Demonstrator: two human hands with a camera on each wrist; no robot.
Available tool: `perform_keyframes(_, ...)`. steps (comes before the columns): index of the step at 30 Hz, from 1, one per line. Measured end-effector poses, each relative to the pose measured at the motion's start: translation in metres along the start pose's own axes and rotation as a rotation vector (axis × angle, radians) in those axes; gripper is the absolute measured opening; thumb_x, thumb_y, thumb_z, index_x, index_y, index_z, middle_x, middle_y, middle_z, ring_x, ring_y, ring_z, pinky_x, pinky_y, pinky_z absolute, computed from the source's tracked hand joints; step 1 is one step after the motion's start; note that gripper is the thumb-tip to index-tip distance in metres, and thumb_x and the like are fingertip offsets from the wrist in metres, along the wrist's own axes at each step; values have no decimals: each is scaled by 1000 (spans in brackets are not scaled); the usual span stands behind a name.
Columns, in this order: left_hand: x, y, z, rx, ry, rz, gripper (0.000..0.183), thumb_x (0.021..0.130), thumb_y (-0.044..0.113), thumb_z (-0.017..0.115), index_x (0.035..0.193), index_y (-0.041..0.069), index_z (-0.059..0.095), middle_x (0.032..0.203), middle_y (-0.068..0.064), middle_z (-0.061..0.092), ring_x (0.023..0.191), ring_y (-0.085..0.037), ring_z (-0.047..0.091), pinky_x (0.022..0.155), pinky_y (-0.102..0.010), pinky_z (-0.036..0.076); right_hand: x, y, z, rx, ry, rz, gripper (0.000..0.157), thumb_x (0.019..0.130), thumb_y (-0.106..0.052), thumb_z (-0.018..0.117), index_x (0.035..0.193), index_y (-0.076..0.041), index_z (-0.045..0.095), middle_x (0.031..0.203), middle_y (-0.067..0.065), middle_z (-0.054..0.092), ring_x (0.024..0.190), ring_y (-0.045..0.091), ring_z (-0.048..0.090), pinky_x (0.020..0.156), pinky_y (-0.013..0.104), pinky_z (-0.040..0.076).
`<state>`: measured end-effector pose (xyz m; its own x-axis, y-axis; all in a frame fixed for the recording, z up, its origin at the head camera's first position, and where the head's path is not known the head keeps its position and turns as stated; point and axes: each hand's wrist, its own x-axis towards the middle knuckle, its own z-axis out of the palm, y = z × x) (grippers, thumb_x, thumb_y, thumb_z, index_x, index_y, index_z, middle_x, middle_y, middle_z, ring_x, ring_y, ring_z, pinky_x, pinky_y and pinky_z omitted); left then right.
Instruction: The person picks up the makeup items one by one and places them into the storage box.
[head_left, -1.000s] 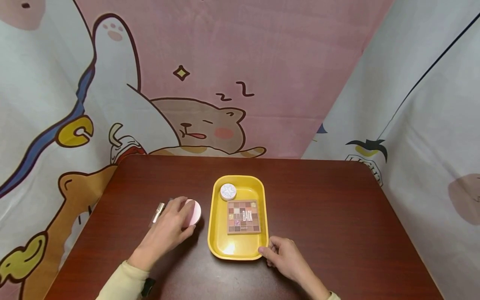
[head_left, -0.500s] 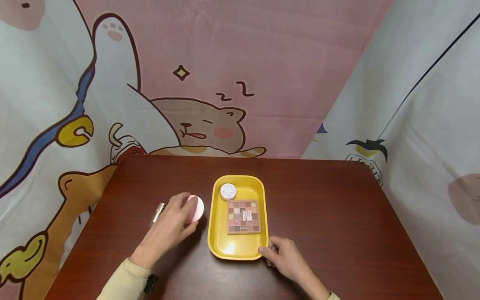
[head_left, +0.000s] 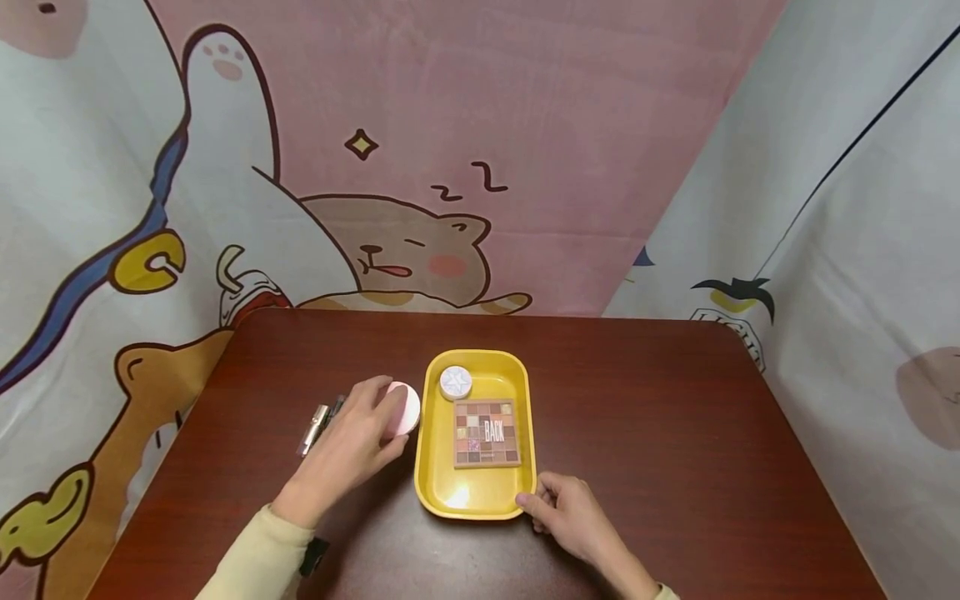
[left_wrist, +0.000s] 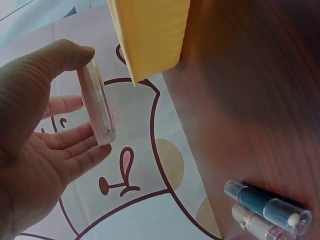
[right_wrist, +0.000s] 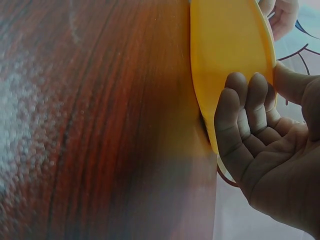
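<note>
My left hand (head_left: 347, 444) pinches a round pink compact (head_left: 405, 409) by its edge, just left of the yellow tray (head_left: 433, 492). In the left wrist view the thumb is on one side of the compact (left_wrist: 97, 107) and the fingertips on the other, with the compact off the table. At the tray's near right corner, my right hand (head_left: 573, 514) grips the rim, thumb on top. Its curled fingers lie against the outer wall of the tray (right_wrist: 230, 40) in the right wrist view. Inside the tray lie a square eyeshadow palette (head_left: 487, 433) marked "BACK" and a small round white case (head_left: 456, 382) with a star.
Left of the left hand, a silver-capped tube (head_left: 313, 429) and a dark tube lie side by side on the brown table (head_left: 645, 417). The left wrist view shows the dark clear-capped tube (left_wrist: 265, 205) closer. A printed cloth (head_left: 570, 167) hangs behind the table.
The left hand has carried the compact to the right and slightly away, up to the tray's left rim. The right hand and the tray have stayed in place.
</note>
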<state>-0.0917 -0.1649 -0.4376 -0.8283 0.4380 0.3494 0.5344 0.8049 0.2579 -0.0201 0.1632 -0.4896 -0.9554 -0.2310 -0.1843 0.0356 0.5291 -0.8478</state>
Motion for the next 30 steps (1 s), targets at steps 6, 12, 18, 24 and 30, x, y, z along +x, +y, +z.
perform_keyframes(6, 6, 5, 1, 0, 2, 19, 52, 78, 19, 89, 120, 4, 63, 129, -25, 58, 117, -39, 58, 97, -49, 56, -1, 0, 0, 21, 6, -24, 34, 95, -29, 74, 73, -10, 57, 60, -2, 61, 51, 4, 52, 47, 21, 40)
perform_keyframes(12, 11, 9, 3, 0, -6, 34, 52, 78, 20, 90, 121, 4, 64, 130, -25, 58, 117, -37, 57, 96, -47, 57, -1, 0, 0, 26, 4, -21, 34, 95, -30, 74, 74, -10, 57, 60, -2, 61, 51, 4, 52, 47, 21, 40)
perform_keyframes(18, 16, 12, 5, 12, 2, 59, 52, 81, 20, 86, 125, 4, 63, 131, -24, 57, 118, -36, 57, 96, -45, 57, -1, 0, 0, 23, 1, -16, 34, 96, -29, 74, 74, -10, 57, 60, -3, 61, 51, 5, 53, 47, 21, 39)
perform_keyframes(24, 23, 14, 6, -1, -19, 68, 51, 82, 18, 84, 126, 6, 62, 131, -22, 57, 118, -34, 56, 99, -44, 56, 0, 0, 1, 27, -4, -17, 33, 96, -29, 74, 74, -10, 57, 60, -3, 61, 51, 5, 53, 47, 21, 40)
perform_keyframes(30, 27, 16, 11, 18, -60, 64, 54, 83, 21, 85, 130, 6, 62, 133, -21, 57, 119, -33, 56, 101, -43, 55, -1, 0, 1, 23, 3, -11, 34, 95, -29, 74, 74, -10, 57, 60, -2, 61, 52, 5, 54, 47, 21, 40)
